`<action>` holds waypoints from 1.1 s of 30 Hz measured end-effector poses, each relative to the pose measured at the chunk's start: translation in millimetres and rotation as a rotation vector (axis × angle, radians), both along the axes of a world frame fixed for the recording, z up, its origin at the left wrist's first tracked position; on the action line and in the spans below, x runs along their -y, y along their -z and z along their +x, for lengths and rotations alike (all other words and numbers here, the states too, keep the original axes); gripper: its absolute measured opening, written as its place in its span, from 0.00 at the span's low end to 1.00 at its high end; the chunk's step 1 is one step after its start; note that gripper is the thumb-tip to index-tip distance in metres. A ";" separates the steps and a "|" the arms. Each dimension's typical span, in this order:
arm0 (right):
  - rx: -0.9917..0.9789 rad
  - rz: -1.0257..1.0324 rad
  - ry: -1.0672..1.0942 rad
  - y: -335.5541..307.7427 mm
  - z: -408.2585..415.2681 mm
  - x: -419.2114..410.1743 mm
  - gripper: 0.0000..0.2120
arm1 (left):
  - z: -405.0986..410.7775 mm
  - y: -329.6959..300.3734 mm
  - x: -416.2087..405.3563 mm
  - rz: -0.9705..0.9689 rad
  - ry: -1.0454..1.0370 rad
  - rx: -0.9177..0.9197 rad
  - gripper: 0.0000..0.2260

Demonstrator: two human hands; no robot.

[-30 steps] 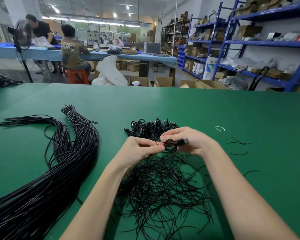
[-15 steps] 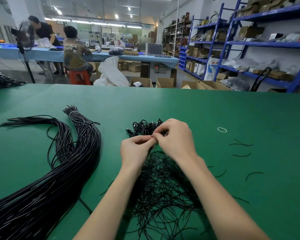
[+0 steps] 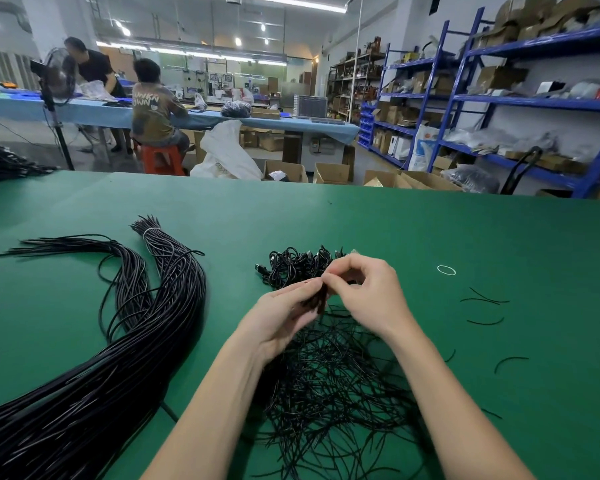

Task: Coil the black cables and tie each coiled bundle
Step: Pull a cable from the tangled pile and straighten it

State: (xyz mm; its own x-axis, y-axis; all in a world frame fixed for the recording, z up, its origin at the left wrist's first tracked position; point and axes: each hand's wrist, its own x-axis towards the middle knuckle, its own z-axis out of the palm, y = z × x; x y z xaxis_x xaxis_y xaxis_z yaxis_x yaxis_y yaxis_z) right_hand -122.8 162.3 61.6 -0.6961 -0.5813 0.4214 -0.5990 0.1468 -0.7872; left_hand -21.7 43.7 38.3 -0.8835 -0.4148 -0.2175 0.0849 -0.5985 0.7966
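On the left, a long sheaf of black cables point(image 3: 125, 341) sweeps from the near-left edge of the green table point(image 3: 430, 230) toward its middle, leaving bare cloth up to the far edge. At centre, the left hand point(image 3: 281, 320) grips a small coiled bundle point(image 3: 317, 299) in curled fingers while the right hand point(image 3: 368, 296) pinches its top, above a heap of thin ties point(image 3: 329, 393) and before finished coils point(image 3: 295, 265). Rightward lie a white ring point(image 3: 446, 270), stray ties point(image 3: 485, 301) and open table.
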 end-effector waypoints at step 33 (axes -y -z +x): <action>-0.152 0.060 -0.096 0.0 16.9 -22.1 0.08 | -1.6 1.6 -2.2 0.107 0.057 0.053 0.12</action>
State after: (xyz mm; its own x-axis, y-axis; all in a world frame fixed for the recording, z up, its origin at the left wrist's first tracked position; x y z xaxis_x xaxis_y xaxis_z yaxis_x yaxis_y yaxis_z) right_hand -105.9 184.5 61.6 -0.5671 -0.6694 0.4798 -0.7236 0.1268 -0.6784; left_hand -23.2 45.9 36.7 -0.8911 -0.3364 -0.3045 0.0082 -0.6829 0.7305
